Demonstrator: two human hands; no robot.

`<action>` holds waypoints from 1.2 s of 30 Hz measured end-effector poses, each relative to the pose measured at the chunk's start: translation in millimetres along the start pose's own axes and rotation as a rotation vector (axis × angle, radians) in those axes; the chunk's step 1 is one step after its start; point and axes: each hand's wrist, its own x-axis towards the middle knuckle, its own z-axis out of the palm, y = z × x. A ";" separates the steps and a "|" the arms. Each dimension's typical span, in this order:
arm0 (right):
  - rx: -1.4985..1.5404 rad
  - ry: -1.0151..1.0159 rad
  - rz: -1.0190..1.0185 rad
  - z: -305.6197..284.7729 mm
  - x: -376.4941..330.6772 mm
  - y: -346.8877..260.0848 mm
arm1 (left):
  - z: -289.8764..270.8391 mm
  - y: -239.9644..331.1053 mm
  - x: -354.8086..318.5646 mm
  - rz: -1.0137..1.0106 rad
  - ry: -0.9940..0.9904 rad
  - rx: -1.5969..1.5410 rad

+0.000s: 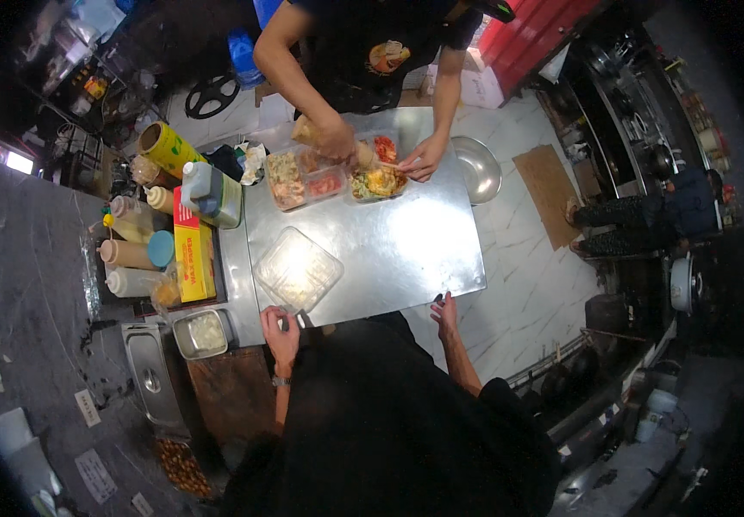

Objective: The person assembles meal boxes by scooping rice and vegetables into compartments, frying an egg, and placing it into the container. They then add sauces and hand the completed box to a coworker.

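Observation:
My left hand (281, 334) rests at the near edge of the steel table (406, 250), fingers curled on a small dark object that I cannot identify, just below a stack of clear plastic containers (298, 270). At the table's near right corner my right hand (446, 315) holds nothing, and its fingertips touch the edge. Across the table a person in a dark shirt works with both hands (337, 142) over a clear tray of food (379, 177) and a divided container (305, 178).
A steel bowl (478, 168) sits at the far right edge. On the left stand sauce squeeze bottles (131, 254), a yellow wrap box (193, 258), a green-yellow canister (168, 148) and a small steel tub (203, 333). Another person crouches at the far right (648, 220).

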 end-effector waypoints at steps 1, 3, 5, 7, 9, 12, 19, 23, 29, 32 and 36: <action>0.001 -0.002 -0.005 4.4 2.1 -4.0 | 0.7 0.1 3.1 0.011 0.005 -0.005; 0.016 0.009 0.009 10.6 4.7 -10.4 | 2.8 -0.1 10.1 0.041 0.009 0.012; 0.018 0.013 0.001 13.5 1.8 -11.0 | 0.4 -2.5 9.7 0.069 0.014 0.060; 0.020 0.017 -0.029 13.9 -2.7 -9.3 | -0.4 -4.5 9.8 0.062 0.022 0.061; 0.000 0.016 -0.057 16.3 -5.9 -7.1 | -1.6 -7.2 11.6 0.058 0.025 0.047; -0.035 0.007 -0.073 12.6 -5.5 -1.6 | -3.3 -9.6 11.0 0.037 0.019 0.019; -0.108 -0.033 -0.097 11.2 -13.5 0.9 | -11.3 -7.0 12.3 0.022 0.007 -0.003; -0.143 -0.063 -0.125 15.9 -20.4 -1.7 | -12.3 -10.1 11.3 0.042 0.043 0.007; -0.142 -0.055 -0.136 11.8 -15.6 0.4 | -13.0 -5.7 8.3 0.049 0.039 0.033; -0.157 -0.069 -0.118 8.2 -12.4 0.5 | -12.9 -4.1 7.4 0.060 0.018 0.042; -0.176 -0.109 -0.095 3.0 -10.0 -2.7 | -8.6 -6.2 2.9 0.002 -0.018 0.008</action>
